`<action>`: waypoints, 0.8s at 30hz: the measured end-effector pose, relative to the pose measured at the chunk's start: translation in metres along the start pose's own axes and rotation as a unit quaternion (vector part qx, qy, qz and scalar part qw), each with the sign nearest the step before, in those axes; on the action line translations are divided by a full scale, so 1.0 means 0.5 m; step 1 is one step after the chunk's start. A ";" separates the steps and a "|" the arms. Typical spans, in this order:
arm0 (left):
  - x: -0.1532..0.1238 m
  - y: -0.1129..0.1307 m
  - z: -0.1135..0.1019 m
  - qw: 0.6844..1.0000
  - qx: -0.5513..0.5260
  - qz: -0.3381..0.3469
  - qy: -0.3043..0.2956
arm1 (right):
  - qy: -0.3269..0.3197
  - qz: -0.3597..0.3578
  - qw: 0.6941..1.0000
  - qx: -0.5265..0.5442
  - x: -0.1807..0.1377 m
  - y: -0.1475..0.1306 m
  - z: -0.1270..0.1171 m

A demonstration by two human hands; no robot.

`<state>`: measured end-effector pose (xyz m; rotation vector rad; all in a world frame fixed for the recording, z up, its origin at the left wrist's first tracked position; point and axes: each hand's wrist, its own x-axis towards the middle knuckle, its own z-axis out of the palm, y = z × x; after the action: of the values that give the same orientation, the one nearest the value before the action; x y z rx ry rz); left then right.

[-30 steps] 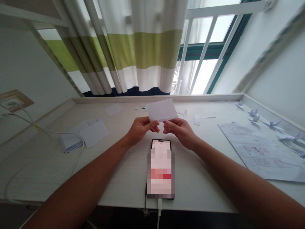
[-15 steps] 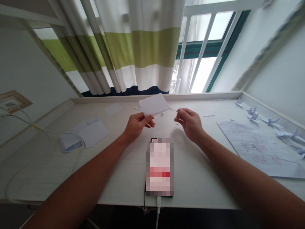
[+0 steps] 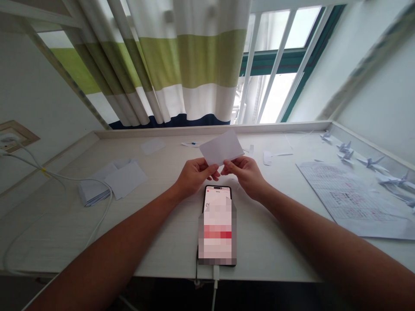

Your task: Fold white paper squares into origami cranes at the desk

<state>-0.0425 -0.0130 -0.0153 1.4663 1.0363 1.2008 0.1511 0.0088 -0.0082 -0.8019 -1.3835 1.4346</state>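
Observation:
A small white sheet of paper (image 3: 221,147) is held up above the desk, tilted, near its lower edge. My left hand (image 3: 194,175) pinches its lower left part. My right hand (image 3: 244,172) pinches it just to the right, fingertips close to the left hand's. Below both hands a phone (image 3: 217,229) lies flat on the white desk (image 3: 168,216), screen lit, with a cable plugged in at its near end.
A stack of white paper sheets (image 3: 110,183) lies at the left beside a white cable (image 3: 48,181). A printed sheet (image 3: 350,198) lies at the right, with several folded paper cranes (image 3: 369,162) along the right rim. Paper scraps (image 3: 269,156) lie near the curtained window.
Half a second ago my right hand was apart from the sheet and only the left held it. Now the right hand has come back and pinches the sheet too.

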 end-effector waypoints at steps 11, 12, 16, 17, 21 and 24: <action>0.003 0.018 0.001 0.999 -0.027 -0.022 0.032 | 0.016 -0.008 1.000 0.024 0.000 -0.015 -0.002; 0.003 0.019 0.001 0.999 -0.031 -0.019 0.031 | 0.013 -0.010 1.000 0.026 0.001 -0.015 -0.003; 0.004 0.015 0.001 0.998 -0.049 -0.036 0.016 | 0.017 -0.036 0.999 0.000 0.005 -0.016 -0.010; 0.004 0.013 0.001 0.998 -0.052 -0.042 0.013 | 0.023 -0.040 0.999 -0.003 0.006 -0.017 -0.011; 0.005 0.004 0.001 0.997 -0.058 -0.046 0.009 | 0.029 -0.050 0.998 -0.002 0.009 -0.019 -0.017; 0.005 0.000 0.003 0.998 -0.059 -0.033 0.003 | 0.035 -0.070 0.997 -0.010 0.010 -0.018 -0.020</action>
<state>-0.0407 -0.0106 -0.0150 1.3285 0.9936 1.1984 0.1604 0.0162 -0.0003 -0.7466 -1.3752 1.2753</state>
